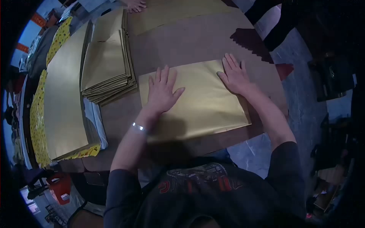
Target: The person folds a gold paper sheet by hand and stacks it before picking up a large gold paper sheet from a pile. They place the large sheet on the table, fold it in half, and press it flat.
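A gold sheet, folded over at its right side, lies on the brown table top in front of me. My left hand rests flat on its left part, fingers spread and pointing away from me. At the far right corner of the sheet, my right hand lies with fingers stretched out and the thumb apart, its fingertips by the edge. Neither hand grips anything. To the left of the sheet stands a pile of folded gold sheets.
Left of the pile lies a stack of long flat gold sheets over yellow patterned material. Across the table, another person's hand touches a gold sheet. A dark zigzag-edged piece lies at the right edge.
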{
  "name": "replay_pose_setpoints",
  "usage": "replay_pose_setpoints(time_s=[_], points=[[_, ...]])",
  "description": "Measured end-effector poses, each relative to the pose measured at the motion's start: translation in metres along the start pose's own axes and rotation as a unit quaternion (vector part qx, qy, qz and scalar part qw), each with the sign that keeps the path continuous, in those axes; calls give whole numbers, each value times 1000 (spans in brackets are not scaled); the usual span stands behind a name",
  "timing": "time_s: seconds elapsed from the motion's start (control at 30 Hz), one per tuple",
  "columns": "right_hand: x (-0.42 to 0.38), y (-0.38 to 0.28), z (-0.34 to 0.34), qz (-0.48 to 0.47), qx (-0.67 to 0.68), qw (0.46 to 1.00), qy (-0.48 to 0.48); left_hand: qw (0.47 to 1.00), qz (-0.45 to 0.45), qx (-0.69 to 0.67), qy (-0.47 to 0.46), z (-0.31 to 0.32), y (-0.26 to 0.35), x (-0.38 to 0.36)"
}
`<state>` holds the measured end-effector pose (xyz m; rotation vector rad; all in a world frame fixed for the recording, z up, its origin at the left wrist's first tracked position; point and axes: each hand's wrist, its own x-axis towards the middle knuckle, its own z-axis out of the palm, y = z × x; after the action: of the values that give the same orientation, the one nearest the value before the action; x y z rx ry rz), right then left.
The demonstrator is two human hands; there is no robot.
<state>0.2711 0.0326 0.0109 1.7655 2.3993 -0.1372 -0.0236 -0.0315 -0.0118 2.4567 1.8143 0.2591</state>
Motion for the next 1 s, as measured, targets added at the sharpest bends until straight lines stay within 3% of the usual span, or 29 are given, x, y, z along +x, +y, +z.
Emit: replay_pose_setpoints(time_s=[0.07,0.1,0.13,0.2,0.27,0.3,0.43,0.5,0.57,0.6,0.7,1.0], points=[[-4,-9,-5,-43,-38,998,12,1000,1,-14,2,-1,0,-2],[-7,-16,-2,-85,-51,995,17,1000,-2,-14,0,1,0,0],[-11,-24,11,-148,26,987,50,999,14,-26,11,4,-4,1],[-26,-60,12,-251,-3,968,23,1000,28,5,-10,-2,-9,1],[-47,-91,10,-360,20,933,6,996,79,-49,-6,-2,-27,5],[-55,-106,13,-421,30,907,-3,996,87,10,-22,-6,-31,4],[-71,-154,18,-539,81,838,-20,996,76,33,-15,2,-33,4],[-72,-174,14,-555,52,829,-44,996,75,37,-15,3,-33,4],[-73,-192,15,-583,158,795,-60,996,75,44,-17,4,-33,4],[-73,-202,16,-592,150,788,-80,997,73,33,-18,4,-33,5],[-75,-216,16,-609,181,771,-36,997,72,19,-23,1,-33,4],[-100,-199,26,-599,165,781,-65,997,82,15,-4,5,-35,3]])
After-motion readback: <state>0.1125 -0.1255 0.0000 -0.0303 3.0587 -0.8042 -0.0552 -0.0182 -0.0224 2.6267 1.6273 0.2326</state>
